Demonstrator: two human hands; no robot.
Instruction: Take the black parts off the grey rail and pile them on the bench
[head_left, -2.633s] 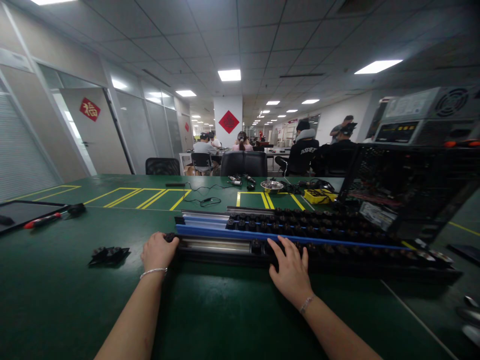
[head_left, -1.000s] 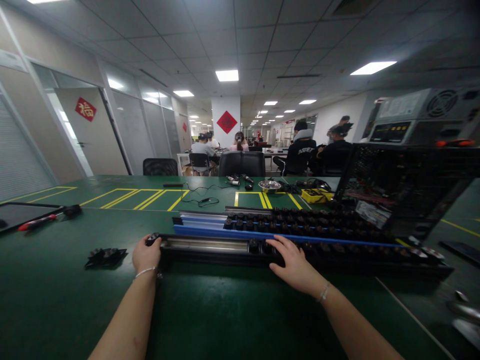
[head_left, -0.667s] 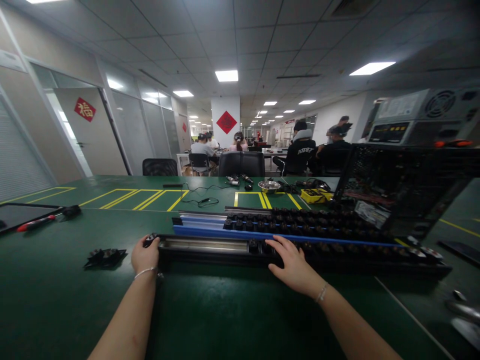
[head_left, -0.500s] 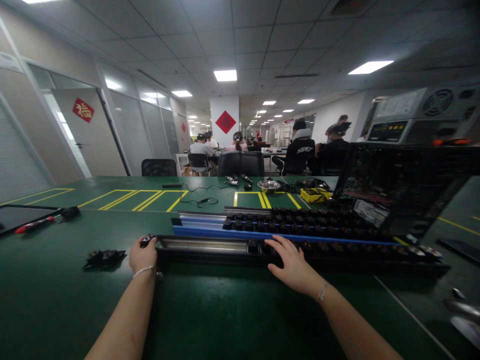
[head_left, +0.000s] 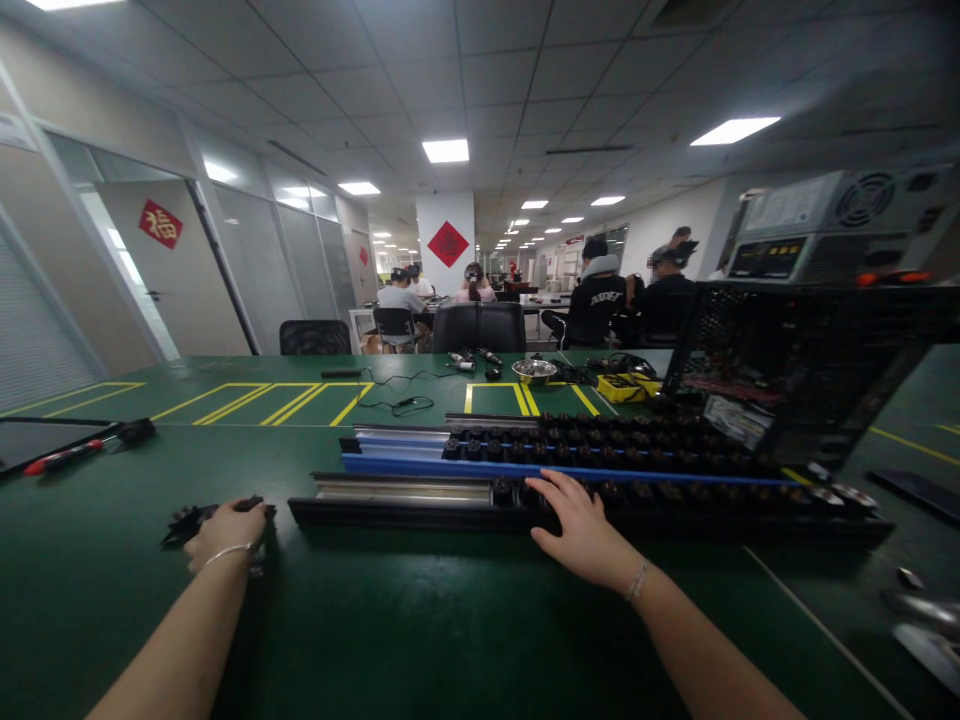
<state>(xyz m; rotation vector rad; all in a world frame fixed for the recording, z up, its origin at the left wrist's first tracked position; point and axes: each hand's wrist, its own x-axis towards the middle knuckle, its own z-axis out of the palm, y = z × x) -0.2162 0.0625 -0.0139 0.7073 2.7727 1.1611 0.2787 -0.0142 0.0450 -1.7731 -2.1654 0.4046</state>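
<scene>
My left hand (head_left: pixel 223 532) is off the left end of the front black rail (head_left: pixel 405 512), its fingers closed on a small black part (head_left: pixel 253 503). Beside and partly behind this hand lies a dark, spiky-edged cluster of parts (head_left: pixel 180 525) on the green table. My right hand (head_left: pixel 581 525) rests over the same rail, fingers apart, touching it near a row of black wheel-like parts (head_left: pixel 675 495) set in its channel. Toward its left end the channel shows bare metal (head_left: pixel 405 490). Just behind runs a blue rail (head_left: pixel 405 463) holding similar black parts.
An open computer case (head_left: pixel 795 370) stands at the right, a power supply (head_left: pixel 840 220) on top. A metal bowl (head_left: pixel 534 371), a yellow-black item (head_left: pixel 628 387) and cables (head_left: pixel 409 405) lie farther back. A red-handled tool (head_left: pixel 67 457) is at the left. People sit at tables beyond.
My left hand has moved left and slightly down from the front rail's left end to beside the dark cluster, uncovering that end. My right hand stays on the rail.
</scene>
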